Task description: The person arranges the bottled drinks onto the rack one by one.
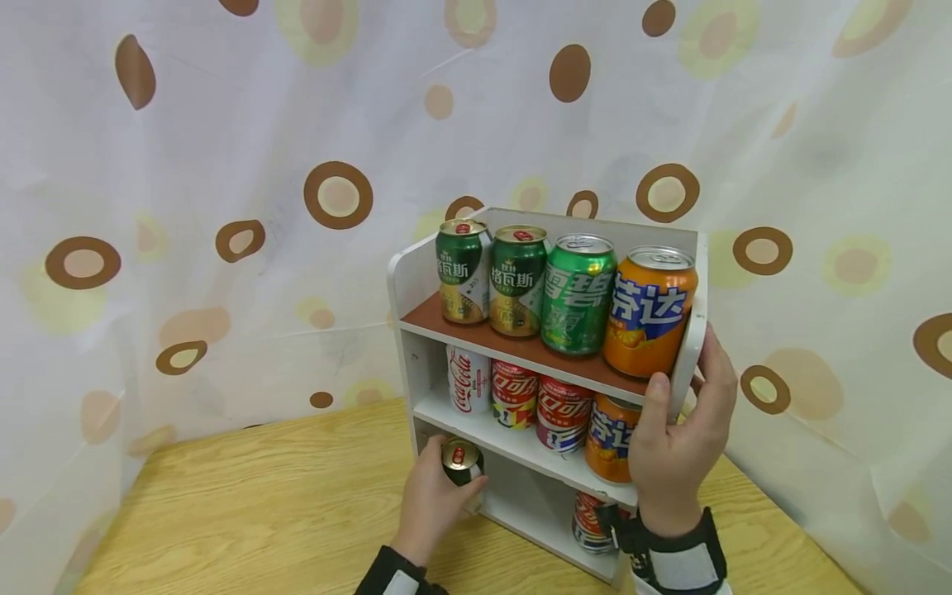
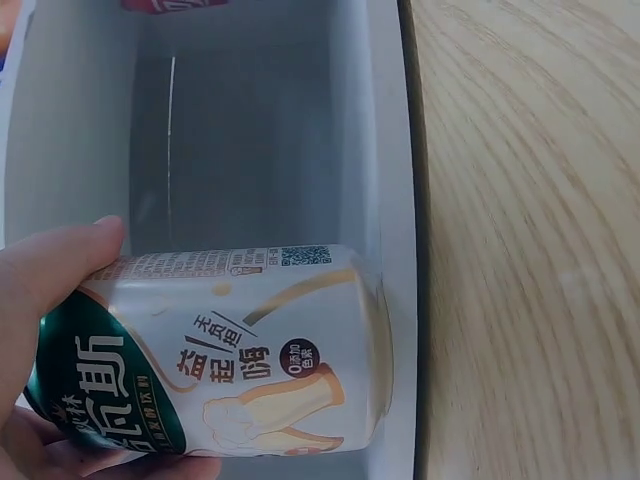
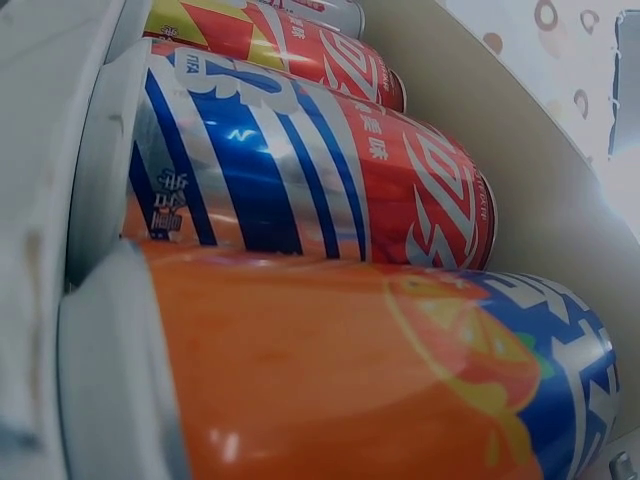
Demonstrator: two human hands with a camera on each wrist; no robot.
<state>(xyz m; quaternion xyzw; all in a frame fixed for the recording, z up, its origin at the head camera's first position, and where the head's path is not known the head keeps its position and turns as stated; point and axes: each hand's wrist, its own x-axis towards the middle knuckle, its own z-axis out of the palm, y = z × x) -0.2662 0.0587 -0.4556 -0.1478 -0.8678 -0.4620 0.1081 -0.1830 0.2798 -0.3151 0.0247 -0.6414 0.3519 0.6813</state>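
Observation:
A three-level white shelf (image 1: 521,447) stands on the wooden table. My left hand (image 1: 431,502) grips a green, white and gold drink can (image 2: 250,360) near its top, at the left end of the bottom level. In the left wrist view the can's base is right at the front lip of that level. My right hand (image 1: 680,442) holds the shelf's right side panel (image 1: 693,335), thumb on the front side and fingers round the outer side. Just left of that thumb is an orange Fanta can (image 1: 649,310) on the top level.
Two green-gold cans (image 1: 516,285) and a green Sprite can (image 1: 578,297) share the top level. Coca-Cola cans (image 1: 515,395) and another orange can (image 1: 611,438) fill the middle. One red can (image 1: 591,525) stands at the bottom right. A patterned curtain (image 1: 245,165) hangs behind.

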